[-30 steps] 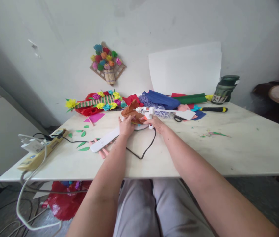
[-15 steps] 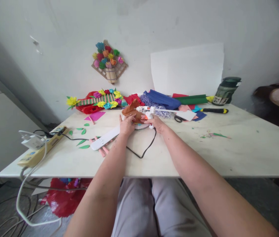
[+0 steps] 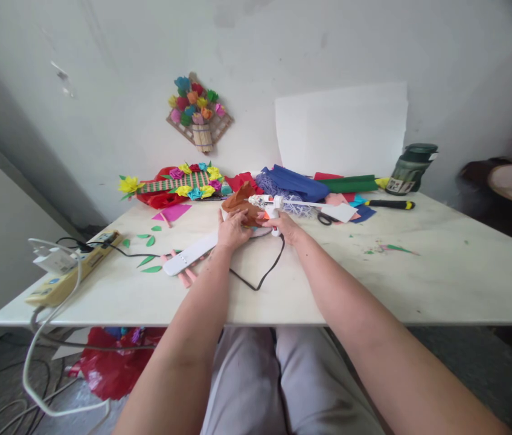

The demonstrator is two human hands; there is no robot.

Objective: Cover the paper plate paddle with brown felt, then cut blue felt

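1. Two hands are brought close together over the middle of the worktop [image 3: 355, 290].
2. By the right hand [image 3: 287, 227] the white glue gun [image 3: 277, 206] is gripped, fingers curled around its handle; its front end is pointed left, over the brown paper [image 3: 236, 203].
3. The left hand [image 3: 232, 231] is laid at the near edge of the brown paper, fingers partly spread; whether anything is pinched beneath cannot be told.
4. The brown paper is bunched just beyond the left hand, at the far end of the white strip [image 3: 191, 252], which is slanted toward the near left.
5. For good work, the left fingertips are best held clear of the glue gun's front end, which may be hot, and the paper pressed steady.
6. The black cord [image 3: 256, 289] is looped toward the near edge; slack should be left so that the glue gun is not tugged.
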